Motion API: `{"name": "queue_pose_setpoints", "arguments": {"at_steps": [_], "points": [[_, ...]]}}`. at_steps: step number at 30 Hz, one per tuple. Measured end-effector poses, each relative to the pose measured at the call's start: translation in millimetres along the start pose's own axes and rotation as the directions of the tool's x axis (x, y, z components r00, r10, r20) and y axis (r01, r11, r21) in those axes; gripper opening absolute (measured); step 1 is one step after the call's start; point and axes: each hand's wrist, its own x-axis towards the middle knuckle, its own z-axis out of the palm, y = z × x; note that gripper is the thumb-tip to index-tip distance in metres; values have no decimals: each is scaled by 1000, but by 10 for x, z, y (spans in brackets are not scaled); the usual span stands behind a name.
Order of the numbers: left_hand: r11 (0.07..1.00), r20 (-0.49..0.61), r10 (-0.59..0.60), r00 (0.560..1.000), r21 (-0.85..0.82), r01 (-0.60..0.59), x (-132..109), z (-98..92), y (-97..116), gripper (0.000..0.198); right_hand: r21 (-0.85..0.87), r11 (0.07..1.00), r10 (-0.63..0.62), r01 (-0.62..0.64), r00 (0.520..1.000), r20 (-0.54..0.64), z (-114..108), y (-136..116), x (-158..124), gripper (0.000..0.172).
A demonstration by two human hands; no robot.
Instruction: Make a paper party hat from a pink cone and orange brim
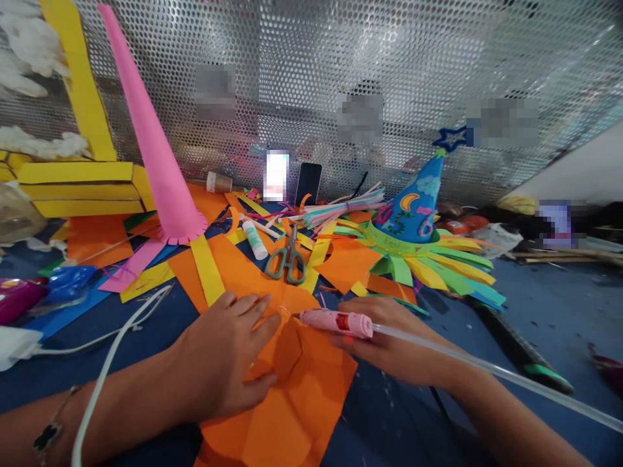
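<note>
My left hand (pixel 238 350) lies with its fingers apart, pressing on a creased sheet of orange paper (pixel 316 395). Closed around a pink hot glue gun (pixel 335 322) is my right hand (pixel 389 337), its fingers partly hidden under the gun. The gun's nozzle points left, close to the orange paper near my left fingertips. A clear glue stick (pixel 467 358) runs out of its back end to the right. Just beyond my hands lie green-handled scissors (pixel 288 259) and a white glue stick tube (pixel 254 239).
A tall pink paper cone (pixel 156 149) stands at left beside yellow boxes (pixel 82 188). At right sits a decorated blue cone hat (pixel 411 204). Pipe cleaners (pixel 345 206), two phones (pixel 308 183) and a perforated metal panel (pixel 302 97) are behind. A cutter (pixel 520 344) lies right; a white cable (pixel 111 344) crosses left.
</note>
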Motion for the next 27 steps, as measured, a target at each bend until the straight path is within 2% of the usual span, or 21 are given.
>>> {"name": "queue_pose_setpoints", "arguments": {"at_steps": [6,12,27], "points": [[1000,-7,6,1000,3,-6,17,-16,5,66,-35,999,-19,19,1000,-7,-2,18,-5,29],[1000,3,-2,1000,-2,2,24,-26,10,65,-14,999,-31,31,999,-15,-17,11,0,34],[1000,4,-5,1000,29,5,15,-34,19,62,-28,997,69,-67,995,78,-84,-24,-14,32]]}}
